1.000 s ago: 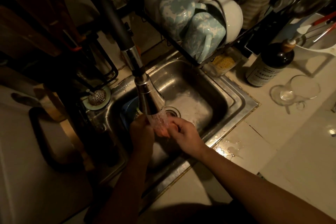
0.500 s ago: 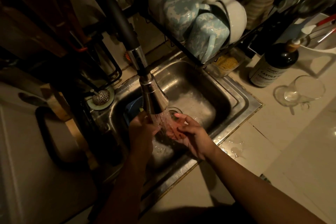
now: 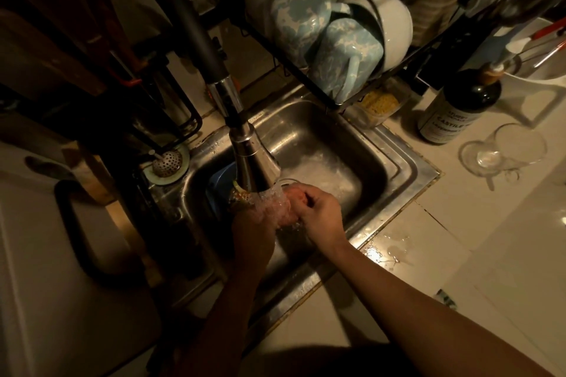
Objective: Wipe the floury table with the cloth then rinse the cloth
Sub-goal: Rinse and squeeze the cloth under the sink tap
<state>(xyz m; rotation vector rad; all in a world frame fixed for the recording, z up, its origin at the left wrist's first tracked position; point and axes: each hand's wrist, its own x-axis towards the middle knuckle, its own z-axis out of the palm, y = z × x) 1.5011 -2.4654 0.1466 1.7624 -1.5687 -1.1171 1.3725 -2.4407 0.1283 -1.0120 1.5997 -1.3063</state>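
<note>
Both hands are over the steel sink [image 3: 398,168], under running water from the pull-down faucet head [image 3: 252,162]. My left hand [image 3: 252,231] grips a small patterned cloth [image 3: 240,196], whose edge pokes out just below the spout. My right hand [image 3: 321,214] comes in from the right with its fingers curled onto the wet bundle in the stream. Most of the cloth is hidden by water and fingers.
A dish rack [image 3: 337,101] with blue mugs and white bowls overhangs the sink's back edge. A dark soap bottle [image 3: 453,110] and a tipped glass cup [image 3: 505,150] sit on the right counter, which has a puddle [image 3: 386,254]. A sink strainer [image 3: 167,161] lies at the left.
My right hand's fingers, spread straight half a second ago, have curled in onto the cloth under the stream. The left hand has stayed under the spout.
</note>
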